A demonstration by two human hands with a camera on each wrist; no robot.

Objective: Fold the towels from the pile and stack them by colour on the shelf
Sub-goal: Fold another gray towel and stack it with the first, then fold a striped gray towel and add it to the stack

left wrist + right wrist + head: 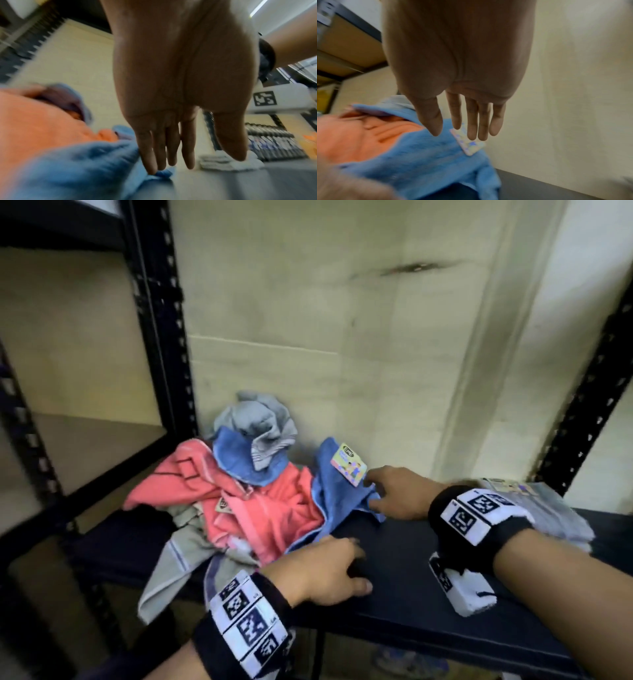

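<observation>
Both hands reach for the blue towel (337, 501) at the pile's 3 o'clock edge on the dark shelf (411, 570). Left hand (322, 568) grip spread, fingertips (151, 169) touching the towel's near corner, nothing pinched; right hand (397, 493) grip spread too, fingers (471, 129) just by the paper tag (348, 463), holding nothing. Risks, as a judgement: the blue towel runs under the pink towel (246, 501), so pulling it could drag the heap; the grey striped towel (171, 570) at 7 o'clock already hangs over the front edge and could slide off. A grey towel (260, 419) tops the pile at 12; a folded pale towel (548, 508) sits at 3, well apart. Black metal rack, cream wall (342, 302) behind, brown shelf boards at 9. Views motion-blurred.
</observation>
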